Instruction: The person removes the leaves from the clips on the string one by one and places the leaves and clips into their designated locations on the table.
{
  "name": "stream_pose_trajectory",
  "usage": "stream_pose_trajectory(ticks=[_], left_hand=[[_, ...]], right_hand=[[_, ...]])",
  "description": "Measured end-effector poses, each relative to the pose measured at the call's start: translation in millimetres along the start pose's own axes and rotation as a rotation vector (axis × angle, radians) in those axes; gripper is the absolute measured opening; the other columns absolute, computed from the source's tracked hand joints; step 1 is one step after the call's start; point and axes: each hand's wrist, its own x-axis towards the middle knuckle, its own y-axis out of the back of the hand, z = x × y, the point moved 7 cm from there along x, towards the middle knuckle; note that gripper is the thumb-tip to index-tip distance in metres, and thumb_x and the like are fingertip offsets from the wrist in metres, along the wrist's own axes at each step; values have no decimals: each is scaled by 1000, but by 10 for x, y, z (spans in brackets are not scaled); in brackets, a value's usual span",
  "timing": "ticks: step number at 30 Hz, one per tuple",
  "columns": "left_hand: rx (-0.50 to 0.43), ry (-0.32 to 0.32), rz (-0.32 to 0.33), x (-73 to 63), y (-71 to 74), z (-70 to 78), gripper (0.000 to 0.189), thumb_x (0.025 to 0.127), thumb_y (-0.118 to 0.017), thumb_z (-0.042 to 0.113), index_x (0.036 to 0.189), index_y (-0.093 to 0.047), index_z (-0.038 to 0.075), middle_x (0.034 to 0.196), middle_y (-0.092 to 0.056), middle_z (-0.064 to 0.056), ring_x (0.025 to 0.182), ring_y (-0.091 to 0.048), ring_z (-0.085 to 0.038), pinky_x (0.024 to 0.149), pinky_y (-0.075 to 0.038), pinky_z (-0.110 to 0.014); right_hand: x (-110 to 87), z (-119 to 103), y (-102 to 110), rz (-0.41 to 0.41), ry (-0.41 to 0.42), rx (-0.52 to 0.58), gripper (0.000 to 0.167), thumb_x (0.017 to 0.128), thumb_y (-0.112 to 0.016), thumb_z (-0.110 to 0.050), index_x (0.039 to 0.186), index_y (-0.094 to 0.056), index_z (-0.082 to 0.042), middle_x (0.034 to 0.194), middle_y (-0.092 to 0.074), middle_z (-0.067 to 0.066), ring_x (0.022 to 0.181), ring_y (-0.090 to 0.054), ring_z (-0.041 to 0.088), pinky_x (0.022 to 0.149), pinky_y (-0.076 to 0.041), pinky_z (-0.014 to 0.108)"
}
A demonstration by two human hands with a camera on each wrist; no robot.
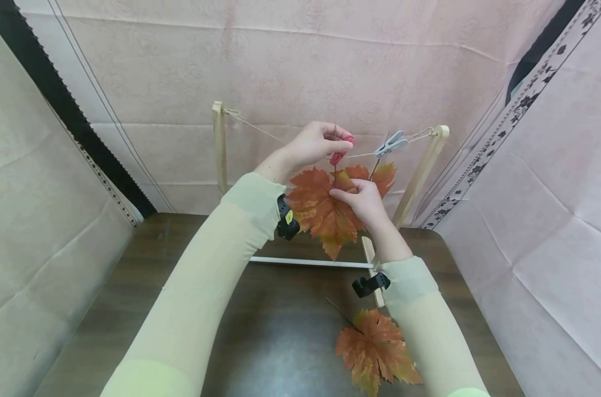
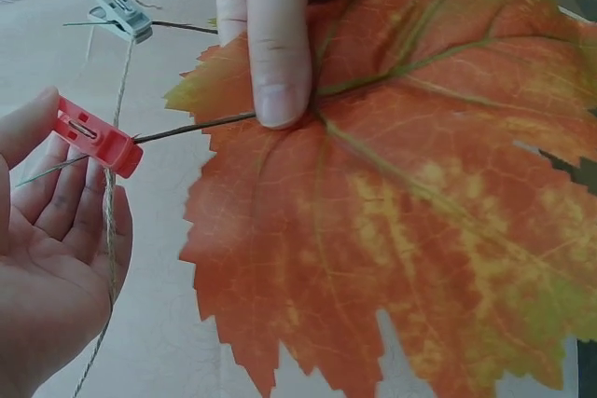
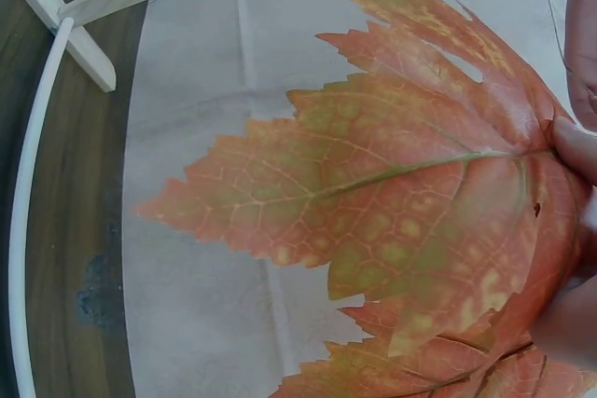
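Note:
My left hand (image 1: pixel 311 144) pinches a red clothespin (image 2: pixel 98 137) at the twine (image 2: pixel 110 230) strung across a wooden frame. The dark stem (image 2: pixel 191 128) of an orange artificial maple leaf (image 1: pixel 316 201) runs through the clothespin's jaws, its thin end sticking out past the twine. With thumb and fingers, my right hand (image 1: pixel 366 203) holds that leaf where the stem meets the blade. To the right, a pale blue clothespin (image 1: pixel 391 143) grips the stem of another maple leaf (image 1: pixel 385 177) on the twine, partly hidden behind the first.
A third maple leaf (image 1: pixel 377 350) lies on the dark wooden table (image 1: pixel 275 336), close to my right forearm. The frame has a left post (image 1: pixel 219 146), a right post (image 1: pixel 422 173) and a white crossbar (image 1: pixel 310 262) low down. Pale cloth (image 1: pixel 156 71) surrounds the work area.

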Motion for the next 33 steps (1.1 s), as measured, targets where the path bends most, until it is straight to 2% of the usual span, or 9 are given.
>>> stream_pose_trajectory(ticks=[4,6,9,11,14,18,23,28,33], left_hand=[[-27,-28,15,-1,21,8,27,90,-62,25,113,-63,9,90,-62,-4,84,-55,-17,82,-45,-27],[-38,-41,23,-5,38,10,27,90,-62,24,112,-63,8,87,-61,-5,82,-55,-17,84,-46,-30],[-52,-41,42,-3,68,-5,26,90,-62,24,111,-63,8,92,-62,-3,86,-55,-15,90,-47,-37],[-64,-35,45,-6,78,-10,27,90,-62,23,112,-63,7,96,-63,-6,88,-55,-15,93,-47,-39],[-70,-34,53,-5,94,-8,26,91,-61,23,111,-62,8,93,-63,-5,86,-56,-14,90,-48,-36],[-87,-27,62,-2,113,-1,25,91,-61,23,111,-62,8,87,-62,-4,80,-56,-15,82,-49,-31],[-143,-18,103,-12,189,3,30,91,-61,24,116,-61,8,101,-63,-7,88,-56,-13,87,-49,-30],[-194,-43,165,-27,303,22,31,91,-61,23,118,-60,8,111,-62,-10,95,-57,-12,88,-50,-29],[-236,-62,203,-62,397,43,35,91,-61,22,122,-58,8,114,-62,-7,100,-57,-13,93,-48,-33]], right_hand=[[-18,33,-28,-19,-11,-18,35,82,-71,-31,105,-69,-4,79,-66,-7,82,-56,12,74,-48,24],[-26,53,-46,-28,-12,-27,35,82,-71,-31,104,-69,-3,79,-66,-5,82,-55,13,73,-48,25],[-34,86,-70,-41,-4,-39,35,83,-71,-32,102,-70,-3,76,-66,-6,81,-54,14,72,-47,25],[-38,109,-87,-49,3,-41,34,83,-71,-32,99,-70,-2,71,-65,-8,78,-53,14,69,-47,24],[-44,158,-110,-60,3,-55,32,83,-71,-32,91,-70,-1,61,-59,-10,71,-50,13,62,-43,24],[-61,236,-148,-86,-18,-62,32,82,-71,-33,89,-69,-1,58,-55,-8,66,-47,13,58,-40,24],[-98,301,-189,-114,-23,-81,32,82,-71,-32,92,-69,-3,62,-59,-8,67,-51,12,62,-44,24],[-135,331,-228,-140,-3,-88,27,83,-71,-29,91,-69,-3,55,-55,-8,58,-47,10,60,-42,25],[-185,369,-267,-168,-15,-74,21,83,-71,-24,78,-64,-4,50,-47,-8,51,-40,10,53,-38,24]])
